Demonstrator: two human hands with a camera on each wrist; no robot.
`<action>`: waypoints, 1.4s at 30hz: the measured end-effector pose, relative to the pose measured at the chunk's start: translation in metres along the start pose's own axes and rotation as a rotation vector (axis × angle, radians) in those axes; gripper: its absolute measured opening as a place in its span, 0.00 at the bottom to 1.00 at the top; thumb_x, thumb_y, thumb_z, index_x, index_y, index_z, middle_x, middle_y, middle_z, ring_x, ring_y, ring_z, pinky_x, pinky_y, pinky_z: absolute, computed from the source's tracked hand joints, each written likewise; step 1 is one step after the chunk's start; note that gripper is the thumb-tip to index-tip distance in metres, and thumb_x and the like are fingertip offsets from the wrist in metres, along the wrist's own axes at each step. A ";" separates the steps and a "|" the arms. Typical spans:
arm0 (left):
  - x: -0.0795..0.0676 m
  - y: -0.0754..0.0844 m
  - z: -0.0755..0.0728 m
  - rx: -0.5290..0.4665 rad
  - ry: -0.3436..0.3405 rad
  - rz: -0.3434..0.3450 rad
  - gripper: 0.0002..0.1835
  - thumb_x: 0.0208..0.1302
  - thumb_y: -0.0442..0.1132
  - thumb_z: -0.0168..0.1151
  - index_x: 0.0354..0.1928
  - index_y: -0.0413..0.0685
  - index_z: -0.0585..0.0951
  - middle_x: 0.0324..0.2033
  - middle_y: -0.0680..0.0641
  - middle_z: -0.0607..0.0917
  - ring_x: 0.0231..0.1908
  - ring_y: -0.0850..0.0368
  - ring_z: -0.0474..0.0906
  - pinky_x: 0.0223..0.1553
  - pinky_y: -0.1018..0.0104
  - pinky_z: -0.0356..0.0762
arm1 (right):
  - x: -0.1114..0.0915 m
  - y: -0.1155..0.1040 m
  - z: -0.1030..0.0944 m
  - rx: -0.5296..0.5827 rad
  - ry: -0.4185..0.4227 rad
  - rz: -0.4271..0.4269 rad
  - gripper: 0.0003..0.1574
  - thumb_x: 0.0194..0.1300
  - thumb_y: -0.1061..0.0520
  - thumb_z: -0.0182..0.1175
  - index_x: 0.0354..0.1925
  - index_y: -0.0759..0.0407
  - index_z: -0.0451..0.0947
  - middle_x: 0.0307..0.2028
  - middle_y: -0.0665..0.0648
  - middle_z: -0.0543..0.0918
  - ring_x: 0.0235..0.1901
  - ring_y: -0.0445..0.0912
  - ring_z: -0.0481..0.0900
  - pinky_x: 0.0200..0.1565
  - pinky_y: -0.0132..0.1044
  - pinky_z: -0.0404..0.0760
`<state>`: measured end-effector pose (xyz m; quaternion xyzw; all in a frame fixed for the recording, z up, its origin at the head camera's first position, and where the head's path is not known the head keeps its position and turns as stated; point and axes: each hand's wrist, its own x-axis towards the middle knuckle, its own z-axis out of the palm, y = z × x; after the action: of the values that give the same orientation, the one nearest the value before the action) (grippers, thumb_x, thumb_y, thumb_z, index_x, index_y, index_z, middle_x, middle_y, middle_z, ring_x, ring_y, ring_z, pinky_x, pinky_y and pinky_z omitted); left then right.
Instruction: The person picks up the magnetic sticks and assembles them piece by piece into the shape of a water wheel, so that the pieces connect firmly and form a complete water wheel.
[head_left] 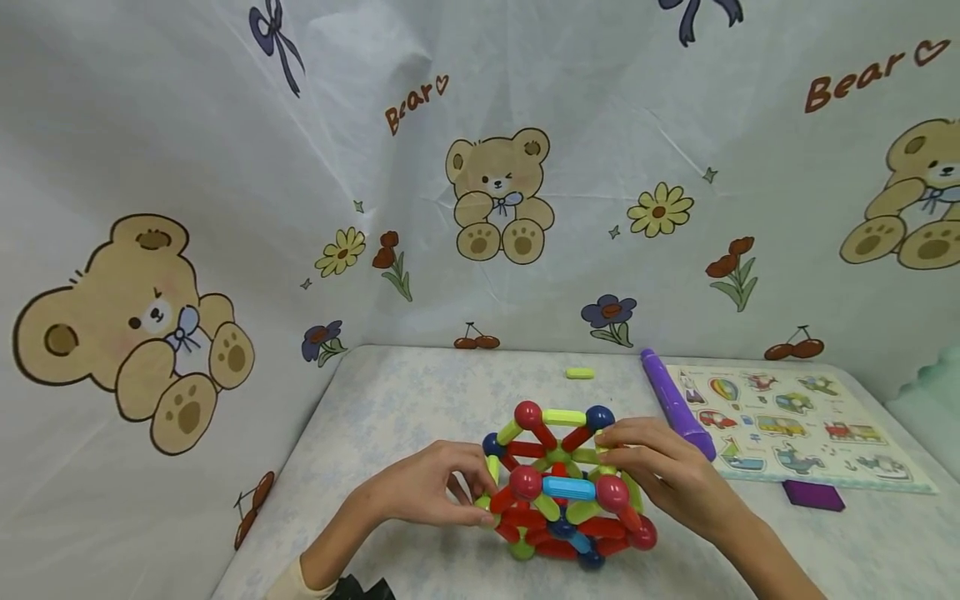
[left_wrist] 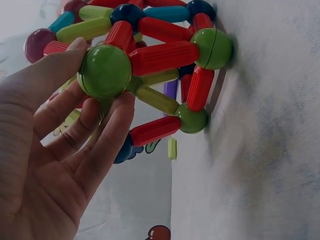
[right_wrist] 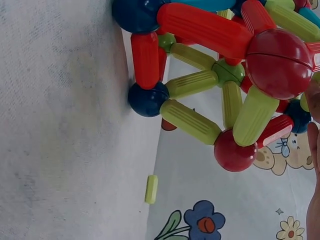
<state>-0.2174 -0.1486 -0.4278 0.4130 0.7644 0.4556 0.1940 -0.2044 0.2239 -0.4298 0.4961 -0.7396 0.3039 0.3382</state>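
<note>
A framework of magnetic balls and rods (head_left: pixel 570 489) stands on the table between the two hands. Its rods are red, lime and light blue; the balls are red, dark blue and green. From the left side, the left hand (head_left: pixel 431 486) pinches a green ball (left_wrist: pixel 106 71) of the framework between thumb and fingers. On the upper right, the right hand (head_left: pixel 663 471) holds the framework with bent fingers, just below a dark blue ball (head_left: pixel 599 417). Its thumb is hidden in the head view, and only an edge of that hand shows in the right wrist view.
A loose lime rod (head_left: pixel 580 373) lies on the table (head_left: pixel 420 400) behind the framework. To the right are a purple pen-like stick (head_left: pixel 675 402), a picture board (head_left: pixel 795 425) and a dark purple block (head_left: pixel 813 495). A bear-printed cloth (head_left: pixel 585 100) hangs behind.
</note>
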 end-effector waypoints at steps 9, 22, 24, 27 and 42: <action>0.042 0.004 -0.049 0.158 -0.068 0.026 0.07 0.72 0.44 0.73 0.48 0.54 0.90 0.43 0.57 0.88 0.42 0.66 0.86 0.42 0.63 0.89 | -0.004 0.003 -0.005 -0.021 0.006 0.005 0.21 0.86 0.47 0.53 0.49 0.56 0.89 0.52 0.56 0.89 0.57 0.45 0.83 0.67 0.24 0.72; 0.213 -0.060 -0.080 0.537 0.034 0.005 0.06 0.74 0.40 0.72 0.47 0.48 0.91 0.40 0.54 0.91 0.40 0.64 0.86 0.46 0.71 0.84 | -0.004 0.002 -0.006 -0.001 -0.009 0.018 0.18 0.85 0.49 0.55 0.51 0.54 0.89 0.52 0.54 0.89 0.55 0.47 0.85 0.67 0.25 0.73; 0.228 -0.076 -0.074 0.526 0.033 -0.013 0.07 0.72 0.40 0.73 0.48 0.47 0.91 0.41 0.53 0.92 0.41 0.64 0.86 0.46 0.73 0.83 | -0.004 0.001 -0.006 -0.002 -0.008 0.016 0.18 0.85 0.48 0.55 0.51 0.54 0.89 0.52 0.54 0.89 0.54 0.47 0.85 0.66 0.25 0.73; 0.244 -0.093 -0.066 0.496 0.026 -0.025 0.09 0.71 0.38 0.74 0.49 0.44 0.91 0.43 0.51 0.92 0.42 0.62 0.87 0.46 0.72 0.84 | -0.004 -0.001 -0.004 0.007 -0.012 0.013 0.17 0.85 0.49 0.56 0.52 0.54 0.89 0.52 0.54 0.89 0.54 0.47 0.85 0.67 0.25 0.74; 0.279 -0.120 -0.039 0.557 0.065 -0.043 0.08 0.69 0.37 0.75 0.48 0.46 0.90 0.43 0.51 0.91 0.40 0.64 0.84 0.45 0.75 0.81 | -0.004 0.000 -0.001 0.078 0.003 0.031 0.14 0.83 0.51 0.59 0.54 0.53 0.88 0.52 0.56 0.89 0.54 0.47 0.85 0.66 0.25 0.75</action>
<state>-0.4605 0.0269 -0.4885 0.4194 0.8744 0.2368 0.0581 -0.2029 0.2272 -0.4325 0.4968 -0.7344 0.3385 0.3152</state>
